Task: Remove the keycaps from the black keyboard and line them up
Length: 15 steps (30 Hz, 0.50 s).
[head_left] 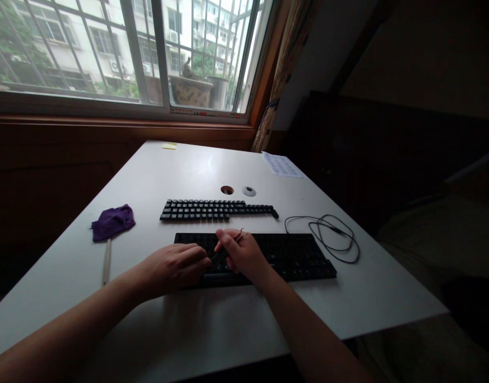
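Observation:
A black keyboard [296, 252] lies near the front of the white table, its left part mostly covered by my hands. My right hand [242, 252] is closed above its middle, pinching a tool with thin wire prongs [240, 234] that stick up past the fingers, perhaps a keycap puller. Over the keyboard's left front side, my left hand [183, 263] has its fingers curled and pressed together; what they hold, if anything, is hidden. Just behind the keyboard, several loose black keycaps [196, 209] stand in rows.
Left on the white table [149, 175] are a purple cloth [114, 221] and a pale slim stick-like item [107, 260]. A coiled cable [336, 239] lies right. Behind are a cable hole [227, 190], its round cover [249, 191], a paper sheet [282, 165] and a yellow note [169, 146].

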### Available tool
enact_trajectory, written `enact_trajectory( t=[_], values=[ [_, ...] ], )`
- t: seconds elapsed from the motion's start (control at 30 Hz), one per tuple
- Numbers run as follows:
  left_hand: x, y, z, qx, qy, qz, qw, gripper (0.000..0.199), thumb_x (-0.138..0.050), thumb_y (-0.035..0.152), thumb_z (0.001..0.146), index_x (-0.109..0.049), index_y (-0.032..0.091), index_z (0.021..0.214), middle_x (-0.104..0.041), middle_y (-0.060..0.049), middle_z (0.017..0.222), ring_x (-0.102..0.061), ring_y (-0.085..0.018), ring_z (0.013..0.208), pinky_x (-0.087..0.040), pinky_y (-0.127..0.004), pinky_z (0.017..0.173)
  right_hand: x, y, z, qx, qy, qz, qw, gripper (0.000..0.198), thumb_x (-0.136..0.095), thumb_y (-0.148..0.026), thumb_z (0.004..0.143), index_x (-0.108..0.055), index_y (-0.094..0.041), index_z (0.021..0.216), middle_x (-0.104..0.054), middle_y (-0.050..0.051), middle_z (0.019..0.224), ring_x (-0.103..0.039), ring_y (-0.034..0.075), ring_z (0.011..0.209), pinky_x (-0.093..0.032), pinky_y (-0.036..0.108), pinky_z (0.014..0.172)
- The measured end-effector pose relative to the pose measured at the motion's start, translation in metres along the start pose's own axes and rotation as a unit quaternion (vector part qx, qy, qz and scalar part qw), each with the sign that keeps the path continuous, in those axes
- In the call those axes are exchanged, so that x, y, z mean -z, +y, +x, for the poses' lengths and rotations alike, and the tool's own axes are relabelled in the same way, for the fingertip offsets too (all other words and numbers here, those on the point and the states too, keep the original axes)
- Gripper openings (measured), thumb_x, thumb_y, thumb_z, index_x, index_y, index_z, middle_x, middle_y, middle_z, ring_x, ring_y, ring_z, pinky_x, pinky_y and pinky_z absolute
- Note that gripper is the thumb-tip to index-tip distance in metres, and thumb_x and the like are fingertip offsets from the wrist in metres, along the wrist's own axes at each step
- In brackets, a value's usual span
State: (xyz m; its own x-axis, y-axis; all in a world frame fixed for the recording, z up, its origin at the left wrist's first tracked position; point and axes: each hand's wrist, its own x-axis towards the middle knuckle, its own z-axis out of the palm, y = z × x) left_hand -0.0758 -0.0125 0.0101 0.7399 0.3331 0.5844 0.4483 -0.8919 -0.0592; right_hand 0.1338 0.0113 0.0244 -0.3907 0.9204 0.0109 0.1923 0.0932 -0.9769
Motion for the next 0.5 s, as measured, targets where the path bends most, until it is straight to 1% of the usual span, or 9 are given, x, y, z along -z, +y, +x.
enact_trajectory(
  t=[0.07,0.13,0.27,0.33,0.43,0.5],
  values=[
    [-0.002,-0.001,-0.003,-0.01,-0.008,0.011,1.0,0.012,-0.049,0.011,0.092,-0.059,0.015,0.095,-0.062,-0.005,0.084,-0.057,-0.013,0.069,-0.054,-0.025,0.062,0.0,0.001,0.001,-0.004,-0.003,0.015,1.0,0.049,-0.049,-0.059,0.09,-0.061,-0.016,0.07,-0.044,-0.008,0.036,-0.039,0.006,0.027,-0.025,0.014,0.03],
    [-0.005,-0.001,-0.007,0.003,0.003,0.004,1.0,0.013,-0.051,0.012,0.091,-0.059,0.015,0.101,-0.064,-0.005,0.089,-0.061,-0.013,0.075,-0.057,-0.025,0.067,0.001,0.002,0.001,-0.014,-0.007,0.038,0.999,0.049,-0.048,-0.059,0.09,-0.061,-0.016,0.07,-0.044,-0.008,0.035,-0.038,0.006,0.026,-0.025,0.015,0.029],
    [-0.005,0.0,-0.014,0.051,0.04,-0.031,0.997,0.02,-0.055,0.013,0.089,-0.058,0.017,0.108,-0.065,-0.005,0.091,-0.063,-0.012,0.074,-0.056,-0.023,0.065,0.003,0.003,0.003,-0.044,-0.012,0.093,0.995,0.047,-0.047,-0.057,0.091,-0.062,-0.016,0.071,-0.045,-0.008,0.036,-0.035,0.006,0.025,-0.025,0.016,0.028],
    [-0.002,0.0,-0.014,0.078,0.069,-0.054,0.993,0.021,-0.057,0.013,0.087,-0.058,0.018,0.107,-0.066,-0.005,0.09,-0.063,-0.011,0.071,-0.054,-0.021,0.063,0.003,0.003,0.002,-0.056,-0.014,0.099,0.993,0.047,-0.047,-0.056,0.091,-0.062,-0.016,0.071,-0.045,-0.008,0.036,-0.035,0.006,0.025,-0.025,0.016,0.028],
    [0.006,-0.001,-0.009,0.117,0.135,-0.069,0.981,0.018,-0.058,0.011,0.085,-0.058,0.018,0.103,-0.066,-0.004,0.086,-0.063,-0.01,0.066,-0.052,-0.018,0.059,0.003,0.003,0.001,-0.072,-0.014,0.082,0.994,0.049,-0.046,-0.058,0.091,-0.062,-0.016,0.07,-0.044,-0.007,0.035,-0.034,0.006,0.026,-0.023,0.016,0.029],
    [0.009,-0.003,-0.007,0.129,0.164,-0.059,0.976,0.019,-0.059,0.01,0.085,-0.059,0.018,0.102,-0.066,-0.003,0.085,-0.064,-0.01,0.066,-0.053,-0.018,0.06,0.003,0.002,-0.001,-0.063,0.004,0.072,0.995,0.05,-0.045,-0.06,0.091,-0.061,-0.017,0.07,-0.041,-0.008,0.036,-0.032,0.006,0.027,-0.022,0.017,0.03]
  ],
)
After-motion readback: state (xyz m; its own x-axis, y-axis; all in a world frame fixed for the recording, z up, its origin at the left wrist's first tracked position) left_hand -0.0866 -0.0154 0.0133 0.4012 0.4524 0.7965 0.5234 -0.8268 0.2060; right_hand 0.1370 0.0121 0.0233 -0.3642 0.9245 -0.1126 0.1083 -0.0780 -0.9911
